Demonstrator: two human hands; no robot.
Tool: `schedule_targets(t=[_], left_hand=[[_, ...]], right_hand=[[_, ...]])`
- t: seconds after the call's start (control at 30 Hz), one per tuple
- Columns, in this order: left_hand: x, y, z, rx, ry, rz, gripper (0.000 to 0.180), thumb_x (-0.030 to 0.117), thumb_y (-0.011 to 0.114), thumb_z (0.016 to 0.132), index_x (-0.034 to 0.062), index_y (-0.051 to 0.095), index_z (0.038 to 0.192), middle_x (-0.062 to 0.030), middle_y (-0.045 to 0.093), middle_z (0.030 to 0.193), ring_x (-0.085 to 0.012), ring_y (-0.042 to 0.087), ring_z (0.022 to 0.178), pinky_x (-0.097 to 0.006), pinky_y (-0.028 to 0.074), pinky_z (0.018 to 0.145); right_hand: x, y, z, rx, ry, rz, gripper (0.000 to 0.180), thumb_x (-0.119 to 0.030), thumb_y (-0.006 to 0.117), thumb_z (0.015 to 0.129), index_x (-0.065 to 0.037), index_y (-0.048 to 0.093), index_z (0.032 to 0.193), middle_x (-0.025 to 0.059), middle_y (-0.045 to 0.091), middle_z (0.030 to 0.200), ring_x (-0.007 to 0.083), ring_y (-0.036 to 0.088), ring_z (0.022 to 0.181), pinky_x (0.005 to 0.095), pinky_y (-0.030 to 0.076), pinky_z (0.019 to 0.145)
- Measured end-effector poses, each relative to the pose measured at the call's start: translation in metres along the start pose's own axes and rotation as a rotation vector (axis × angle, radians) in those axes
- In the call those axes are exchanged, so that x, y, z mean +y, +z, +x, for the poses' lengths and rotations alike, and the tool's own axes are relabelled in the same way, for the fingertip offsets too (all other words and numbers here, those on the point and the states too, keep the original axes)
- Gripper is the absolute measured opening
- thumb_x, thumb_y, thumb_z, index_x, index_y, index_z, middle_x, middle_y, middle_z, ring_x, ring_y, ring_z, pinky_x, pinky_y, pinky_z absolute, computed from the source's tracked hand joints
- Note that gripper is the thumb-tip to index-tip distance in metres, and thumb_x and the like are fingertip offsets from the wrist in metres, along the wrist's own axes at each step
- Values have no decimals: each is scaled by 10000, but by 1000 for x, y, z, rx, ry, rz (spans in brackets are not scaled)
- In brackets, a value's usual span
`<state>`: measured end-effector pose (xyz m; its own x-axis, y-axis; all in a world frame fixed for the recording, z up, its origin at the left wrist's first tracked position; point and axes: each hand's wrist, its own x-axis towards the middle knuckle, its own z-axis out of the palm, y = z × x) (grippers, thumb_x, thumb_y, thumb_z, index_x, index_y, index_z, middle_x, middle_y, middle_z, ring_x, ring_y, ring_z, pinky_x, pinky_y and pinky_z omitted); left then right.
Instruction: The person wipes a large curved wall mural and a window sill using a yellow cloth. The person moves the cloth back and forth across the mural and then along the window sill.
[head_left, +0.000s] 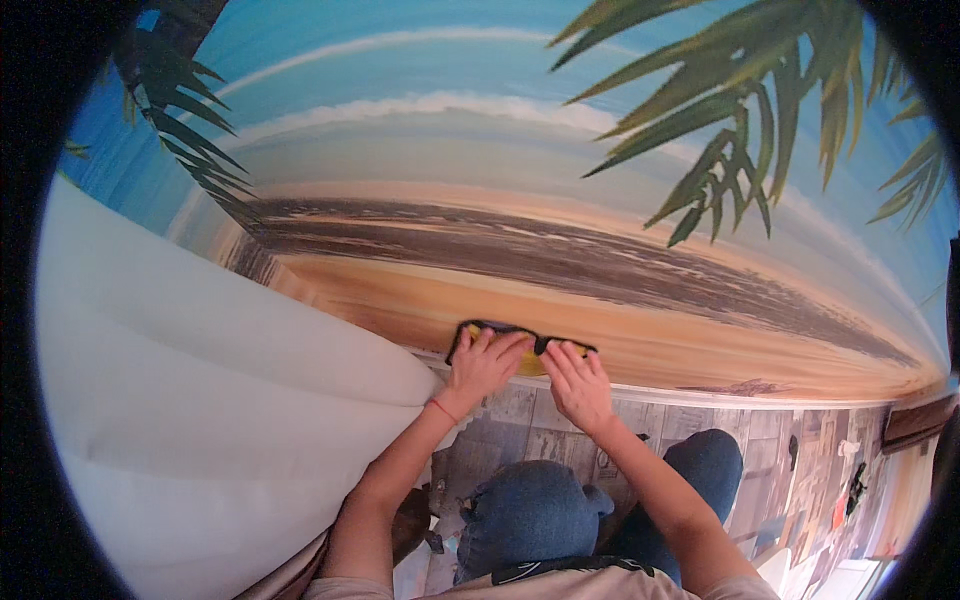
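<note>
Yellow cloth with dark edging [527,350] sits low on the beach-scene wall mural [560,250], just above its baseboard. Your left hand [483,365] and right hand [578,382] lie flat, fingers spread, pressing it. Keep pressure even.

1 head-worn fisheye view is given, aimed forward and down at a beach-mural wall [560,250]. The wall is seen close, at 12 o'clock.
</note>
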<state>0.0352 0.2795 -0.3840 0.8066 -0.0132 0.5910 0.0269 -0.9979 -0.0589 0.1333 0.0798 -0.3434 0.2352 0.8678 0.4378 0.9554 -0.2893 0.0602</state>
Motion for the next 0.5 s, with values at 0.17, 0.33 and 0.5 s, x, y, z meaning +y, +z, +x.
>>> schedule_targets(t=[0.17,0.33,0.5], left_hand=[[-8,-29,63,462,-187,19,402,380,617,810,277,611,1199,-13,459,1334,-418,308,1220,-645,235,971],[-12,17,26,344,9,162,413,412,591,828,274,617,1216,7,424,1405,-420,41,1428,-633,243,991],[-5,60,-53,-205,199,57,410,295,559,859,146,587,1240,14,534,1307,-245,438,1258,-498,300,1061]], right_hand=[[2,-44,56,443,102,-127,486,-178,646,789,-195,605,1272,-17,528,1361,198,441,1263,420,294,1027],[15,-11,39,388,-66,-128,390,-185,562,850,-192,612,1237,-27,509,1391,167,418,1299,384,314,1006],[20,47,-30,-259,-252,-90,457,-182,472,897,-80,497,1342,46,371,1508,188,344,1378,359,331,1034]])
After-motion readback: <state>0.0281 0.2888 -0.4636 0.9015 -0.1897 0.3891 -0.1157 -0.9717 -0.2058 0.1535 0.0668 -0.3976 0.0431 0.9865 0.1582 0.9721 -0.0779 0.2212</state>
